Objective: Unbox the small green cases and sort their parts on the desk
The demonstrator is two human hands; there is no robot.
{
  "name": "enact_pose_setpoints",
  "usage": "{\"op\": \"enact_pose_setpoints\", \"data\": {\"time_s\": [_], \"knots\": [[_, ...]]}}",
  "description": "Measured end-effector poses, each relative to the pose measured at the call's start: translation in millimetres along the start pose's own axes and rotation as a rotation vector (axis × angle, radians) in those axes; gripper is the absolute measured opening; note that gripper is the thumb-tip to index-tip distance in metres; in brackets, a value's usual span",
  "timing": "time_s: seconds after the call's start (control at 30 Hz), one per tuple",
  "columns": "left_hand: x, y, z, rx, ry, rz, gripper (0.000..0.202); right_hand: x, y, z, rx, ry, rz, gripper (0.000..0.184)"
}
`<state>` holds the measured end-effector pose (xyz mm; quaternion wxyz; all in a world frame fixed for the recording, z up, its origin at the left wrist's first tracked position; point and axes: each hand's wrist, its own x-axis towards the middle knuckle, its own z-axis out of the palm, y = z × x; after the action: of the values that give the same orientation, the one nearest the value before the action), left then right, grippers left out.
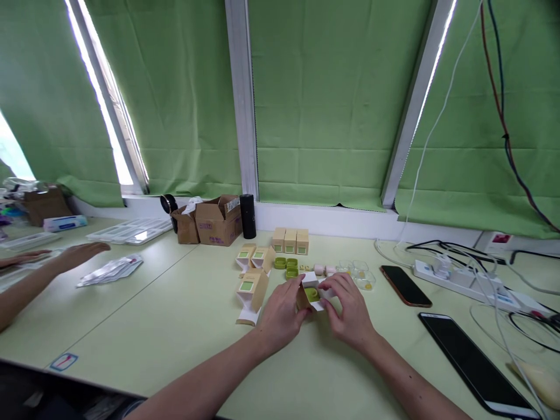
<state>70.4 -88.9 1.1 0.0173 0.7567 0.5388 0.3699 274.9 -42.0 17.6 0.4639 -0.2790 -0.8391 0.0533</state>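
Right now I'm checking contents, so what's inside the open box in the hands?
A green piece sits inside the box, with white flaps open. Anything under the piece is covered, and the left hand hides part of the box.

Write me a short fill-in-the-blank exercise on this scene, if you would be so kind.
The left hand and right hand are at an open box whose contents look ____.
The row of closed boxes at the back numbers ____.
The cylinder beside the larger brown carton is ____.
The smaller phone lies to the ____ of the right hand.

Missing words: green; three; black; right.
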Motion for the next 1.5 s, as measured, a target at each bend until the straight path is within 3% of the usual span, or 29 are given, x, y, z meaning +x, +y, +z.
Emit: {"op": "enact_pose_setpoints", "data": {"time_s": [0.3,0.6,0.9,1.2,1.37,1.5], "knots": [[-1,13,-8.0,0.117,-0.019,0.158,0.076,-2,0,8,-0.077,0.020,0.119,0.007],[-2,17,-10.6,0.231,-0.058,0.192,0.067,-5,6,19,-0.018,-0.073,0.284,0.009],[0,14,-12.2,0.263,0.008,0.152,0.068,0,4,16,0.393,0.062,0.445,0.018],[3,6,-10.4,0.247,0.071,0.122,0.073,2,15,17,0.873,0.203,0.731,0.046],[7,0,-14.1,0.196,0.182,0.024,0.072,7,22,9,0.868,0.297,0.852,0.052],[11,-9,-14.0,0.070,0.265,-0.071,0.069,6,32,9,0.769,0.287,0.803,0.054]]}}
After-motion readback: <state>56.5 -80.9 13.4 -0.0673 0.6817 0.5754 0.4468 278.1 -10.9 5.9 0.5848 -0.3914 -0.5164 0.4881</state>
